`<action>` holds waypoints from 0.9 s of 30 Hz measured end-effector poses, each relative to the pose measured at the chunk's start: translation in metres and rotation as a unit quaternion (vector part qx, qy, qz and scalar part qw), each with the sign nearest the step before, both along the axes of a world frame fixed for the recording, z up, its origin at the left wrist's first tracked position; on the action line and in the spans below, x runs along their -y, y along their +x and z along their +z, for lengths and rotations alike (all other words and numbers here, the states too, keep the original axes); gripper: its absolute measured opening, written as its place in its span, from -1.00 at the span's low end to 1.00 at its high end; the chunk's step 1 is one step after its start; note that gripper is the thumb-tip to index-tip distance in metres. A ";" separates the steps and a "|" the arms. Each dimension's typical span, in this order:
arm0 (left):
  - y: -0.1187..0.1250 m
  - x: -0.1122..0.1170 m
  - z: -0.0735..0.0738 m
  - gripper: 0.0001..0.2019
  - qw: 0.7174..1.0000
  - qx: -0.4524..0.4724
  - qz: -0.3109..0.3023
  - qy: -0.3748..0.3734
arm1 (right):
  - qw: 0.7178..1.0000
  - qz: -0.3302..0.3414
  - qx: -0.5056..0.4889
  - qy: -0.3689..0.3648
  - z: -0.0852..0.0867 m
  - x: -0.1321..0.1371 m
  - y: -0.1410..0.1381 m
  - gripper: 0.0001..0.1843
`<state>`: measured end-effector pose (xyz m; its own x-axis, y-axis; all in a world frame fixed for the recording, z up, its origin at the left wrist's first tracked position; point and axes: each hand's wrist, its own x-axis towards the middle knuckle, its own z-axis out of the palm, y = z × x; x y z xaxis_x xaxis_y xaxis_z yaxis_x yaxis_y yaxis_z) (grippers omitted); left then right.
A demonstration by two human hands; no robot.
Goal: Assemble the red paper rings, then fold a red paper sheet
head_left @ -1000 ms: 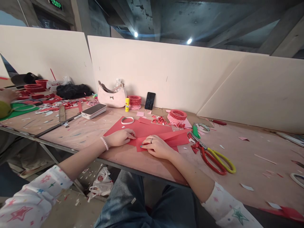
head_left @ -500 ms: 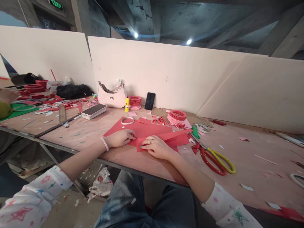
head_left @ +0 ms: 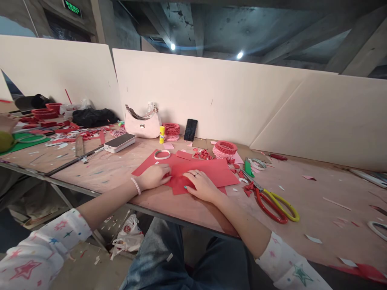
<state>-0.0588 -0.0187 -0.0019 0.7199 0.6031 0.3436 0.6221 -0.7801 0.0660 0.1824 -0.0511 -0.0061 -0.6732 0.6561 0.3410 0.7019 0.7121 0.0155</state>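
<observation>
A sheet of red paper [head_left: 216, 172] lies on the table in front of me, over a larger red sheet [head_left: 147, 162]. My left hand [head_left: 155, 177] has its fingers curled together at the left end of the upper sheet; its fingertips are partly hidden. My right hand [head_left: 202, 186] rests on the sheet with its fingers stretched out and the thumb apart. A white tape roll [head_left: 162, 154] and a small folded red piece [head_left: 184, 155] sit on the larger sheet behind my hands.
Scissors [head_left: 273, 205] with red and yellow handles lie right of the paper, by red scraps [head_left: 203, 154]. Behind stand stacked red and pink rings [head_left: 224, 150], a phone [head_left: 190, 129], a glue stick [head_left: 161, 134] and a handbag [head_left: 142, 125]. A power bank [head_left: 119, 142] lies left.
The long raised fold at the right of the upper red sheet has gone, and the sheet now lies flatter. My right hand's fingers have spread. My left hand has barely moved.
</observation>
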 end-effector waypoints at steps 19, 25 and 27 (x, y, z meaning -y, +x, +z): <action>-0.003 -0.008 -0.006 -0.68 0.996 0.000 -0.053 -0.067 | 0.986 -0.055 -0.130 -0.091 0.006 -0.006 0.006 -0.53; 0.000 -0.004 -0.005 -0.69 0.998 -0.008 -0.040 -0.055 | 0.978 0.087 -0.067 -0.179 0.054 0.011 0.020 -0.85; 0.001 -0.002 -0.005 -0.70 0.999 -0.009 -0.024 -0.042 | 0.976 0.092 -0.012 -0.198 0.065 0.026 0.023 -0.83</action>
<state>-0.0583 -0.0165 -0.0068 0.7542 0.5943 0.2795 0.5862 -0.8010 0.1215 0.2050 -0.0767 0.0593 -0.7871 0.6081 0.1027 0.5581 0.7733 -0.3009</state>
